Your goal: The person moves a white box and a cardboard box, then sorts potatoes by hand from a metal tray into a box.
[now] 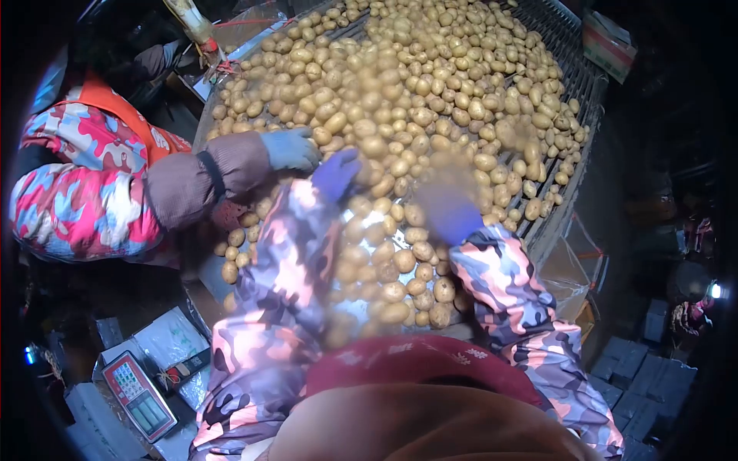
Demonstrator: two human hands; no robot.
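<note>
potatoes (469, 77), yellow-skinned, one large lot, heaped across a slatted counter (586, 77). left hand (336, 175), purple-gloved, at the near left of the heap, fingers close together, whether its grip pinches a potato cannot be told; right hand (455, 215), blue-purple-gloved, at the near right, blurred, grip likewise unreadable. co-worker's hand (292, 149), grey-blue-gloved, just beside the left one; digital scale (138, 396), red-faced, lower left.

Loose yellow-brown potatoes (422, 117), round to oval, unpeeled, crowded across a slatted surface (565, 48)
</note>
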